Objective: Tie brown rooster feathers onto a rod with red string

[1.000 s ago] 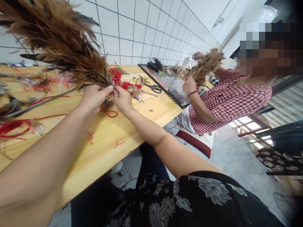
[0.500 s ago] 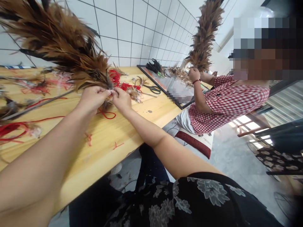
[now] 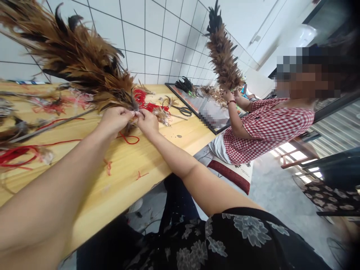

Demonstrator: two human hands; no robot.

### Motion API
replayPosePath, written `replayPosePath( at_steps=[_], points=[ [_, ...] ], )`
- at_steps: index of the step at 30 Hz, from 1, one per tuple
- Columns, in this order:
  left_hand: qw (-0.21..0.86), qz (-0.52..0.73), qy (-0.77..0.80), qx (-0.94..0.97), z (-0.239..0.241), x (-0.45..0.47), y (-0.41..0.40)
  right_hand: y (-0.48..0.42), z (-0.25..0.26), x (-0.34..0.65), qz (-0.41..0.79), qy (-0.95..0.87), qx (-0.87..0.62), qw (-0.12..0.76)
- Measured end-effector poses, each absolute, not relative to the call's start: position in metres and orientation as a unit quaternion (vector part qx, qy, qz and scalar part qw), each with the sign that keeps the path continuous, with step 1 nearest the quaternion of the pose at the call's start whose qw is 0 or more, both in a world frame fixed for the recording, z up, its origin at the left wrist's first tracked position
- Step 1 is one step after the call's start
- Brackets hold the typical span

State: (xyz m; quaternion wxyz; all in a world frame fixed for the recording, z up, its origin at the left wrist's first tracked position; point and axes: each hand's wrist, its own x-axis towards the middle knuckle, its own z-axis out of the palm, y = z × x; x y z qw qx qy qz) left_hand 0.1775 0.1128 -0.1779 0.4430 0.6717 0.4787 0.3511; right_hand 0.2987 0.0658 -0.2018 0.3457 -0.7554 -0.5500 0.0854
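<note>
A big brown and black feather duster (image 3: 75, 63) slants up to the left over the wooden table (image 3: 126, 165). My left hand (image 3: 114, 120) is closed around its base where the feathers end. My right hand (image 3: 147, 120) pinches the same spot from the right, fingertips touching the left hand. A red cord (image 3: 129, 138) loops on the table just under both hands. More red cord (image 3: 144, 101) and loose feathers lie right behind them.
A co-worker in a red checked shirt (image 3: 264, 127) sits at the right, holding another feather duster (image 3: 223, 56) upright. Scissors (image 3: 182, 110) and a dark tray (image 3: 202, 108) lie between us. Red cord bundles (image 3: 17, 153) and a thin stick (image 3: 47, 125) lie at left.
The co-worker's duster has swung from low over the table to upright. My hands stayed at the base of my duster, with the view shifted slightly.
</note>
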Motion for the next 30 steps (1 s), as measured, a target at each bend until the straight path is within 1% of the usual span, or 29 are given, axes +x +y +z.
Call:
replayPosePath(
  at_steps=[5, 9, 11, 14, 16, 19, 23, 26, 30],
  points=[
    [0.404, 0.342, 0.485, 0.696, -0.171, 0.178, 0.105, 0.068, -0.202, 0.3, 0.1, -0.532, -0.764, 0.35],
    [0.386, 0.367, 0.467, 0.705, -0.176, 0.18, 0.105, 0.074, -0.205, 0.302, 0.112, -0.52, -0.756, 0.381],
    [0.399, 0.39, 0.459, 0.691, -0.181, 0.182, 0.107, 0.077, -0.208, 0.304, 0.104, -0.51, -0.75, 0.408],
    [0.449, 0.423, 0.451, 0.645, -0.187, 0.187, 0.112, 0.084, -0.212, 0.307, 0.109, -0.507, -0.732, 0.441],
    [0.478, 0.445, 0.44, 0.616, -0.19, 0.19, 0.115, 0.088, -0.215, 0.31, 0.122, -0.504, -0.708, 0.479],
    [0.508, 0.474, 0.415, 0.588, -0.193, 0.192, 0.118, 0.095, -0.22, 0.315, 0.165, -0.492, -0.658, 0.545],
    [0.531, 0.501, 0.379, 0.57, -0.19, 0.192, 0.116, 0.103, -0.224, 0.32, 0.238, -0.474, -0.589, 0.61],
    [0.538, 0.507, 0.363, 0.567, -0.183, 0.191, 0.111, 0.103, -0.221, 0.32, 0.296, -0.448, -0.551, 0.639],
    [0.531, 0.508, 0.354, 0.579, -0.179, 0.191, 0.106, 0.098, -0.212, 0.318, 0.372, -0.407, -0.52, 0.652]
  ],
)
